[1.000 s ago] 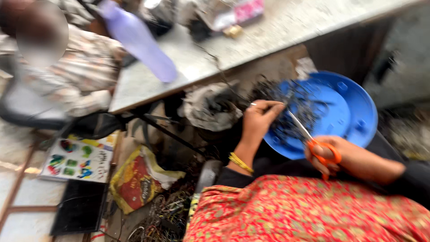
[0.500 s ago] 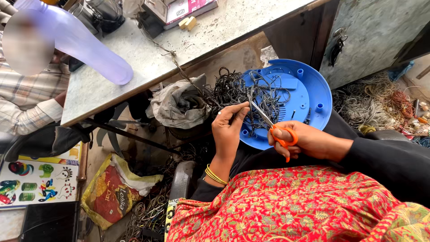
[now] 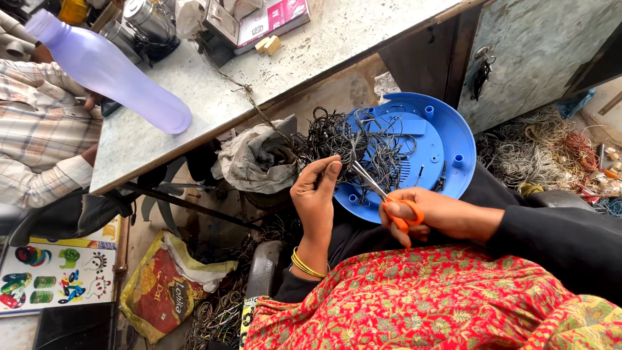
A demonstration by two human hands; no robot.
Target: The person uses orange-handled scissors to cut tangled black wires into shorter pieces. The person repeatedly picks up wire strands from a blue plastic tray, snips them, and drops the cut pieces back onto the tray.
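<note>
My right hand point(image 3: 421, 212) grips orange-handled scissors point(image 3: 382, 194), blades pointing up-left over a round blue plastic tray point(image 3: 460, 139) on my lap. A tangle of thin black wires point(image 3: 346, 139) lies across the tray and spills off its left side. My left hand point(image 3: 315, 194), with yellow bangles at the wrist, pinches a strand of that wire just left of the scissor tips. Red patterned cloth covers my lap below both hands.
A grey worktable point(image 3: 272, 58) carries a purple bottle point(image 3: 110, 68), a box and metal cans. A person in a checked shirt point(image 3: 35, 129) sits at far left. A grey rag point(image 3: 256, 155), a red-yellow sack point(image 3: 165, 285) and heaps of wire point(image 3: 544, 146) lie around.
The view has steadied and shifted right. My left hand has moved slightly down-left with the strand, and the scissors sit a little lower beside it.
</note>
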